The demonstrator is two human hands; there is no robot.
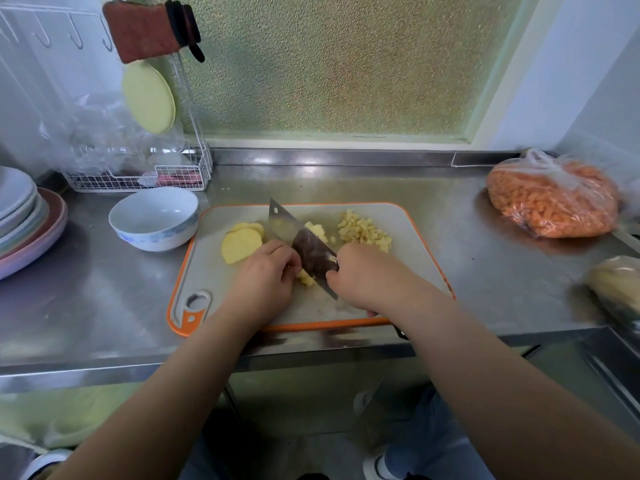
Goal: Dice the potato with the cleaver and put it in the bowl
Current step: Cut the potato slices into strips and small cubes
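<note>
There is one camera. It sits on the person's head and looks forward and down. It is close to the desk [104, 306], so both arms reach out from the bottom of the picture. The cutting board [408, 237] is in the middle, near the camera. The lens is wide, so the straight edges look bent. At the top it sees the bumpy window [346, 64], and at the bottom the floor.

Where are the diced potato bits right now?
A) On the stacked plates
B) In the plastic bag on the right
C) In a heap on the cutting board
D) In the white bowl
C: the diced potato lies heaped on the cutting board, while the bowl holds none.
</note>
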